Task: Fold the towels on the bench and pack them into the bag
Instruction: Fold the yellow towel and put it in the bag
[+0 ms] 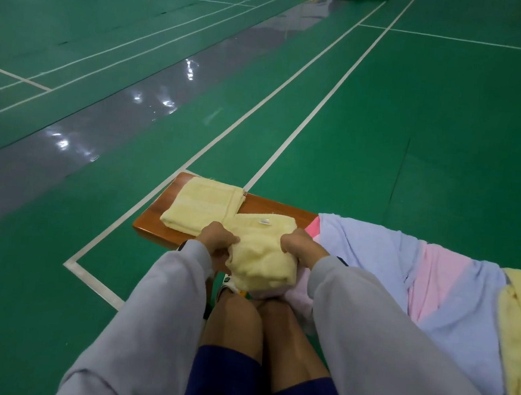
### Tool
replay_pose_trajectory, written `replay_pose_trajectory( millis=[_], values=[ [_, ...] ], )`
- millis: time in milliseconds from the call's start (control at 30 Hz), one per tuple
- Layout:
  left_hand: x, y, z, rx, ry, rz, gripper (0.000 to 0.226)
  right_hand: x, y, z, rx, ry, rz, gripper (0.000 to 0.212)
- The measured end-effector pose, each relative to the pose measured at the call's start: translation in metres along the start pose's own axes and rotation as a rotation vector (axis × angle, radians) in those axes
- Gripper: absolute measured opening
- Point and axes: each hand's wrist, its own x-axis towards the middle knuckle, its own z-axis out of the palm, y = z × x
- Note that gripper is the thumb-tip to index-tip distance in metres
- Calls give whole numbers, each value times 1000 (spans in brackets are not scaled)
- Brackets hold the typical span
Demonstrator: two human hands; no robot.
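Towels: lilac-and-pink striped towel (437,280), spread unfolded along table (280,207); folded yellow towel (203,206), parked at far end awaiting packing; half-folded yellow towel (259,261), above knees, grasped by left grip (216,241) and right grip (302,248) to double it. Bag unseen.

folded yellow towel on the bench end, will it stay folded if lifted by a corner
Probably not: the similar gripped towel bunches and sags, so the folded yellow towel is likely floppy. Its pile probably drags on the bench, not slides.
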Motion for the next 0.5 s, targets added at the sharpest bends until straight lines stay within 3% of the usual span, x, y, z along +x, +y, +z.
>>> replay_pose_trajectory(
  millis=[100,200,333,500],
  values=[
    [-7,7,-5,-239,-47,-27,25,-5,-4,-2,102,30,30,22],
    [-20,1,-13,-509,-240,-115,21,1,4,-2,297,23,78,40],
    [-28,-14,-6,28,-145,-45,29,-2,13,-3,194,21,68,41],
    [-34,-11,1,-46,-200,-116,44,-11,7,-1,85,32,11,30]
  ],
)
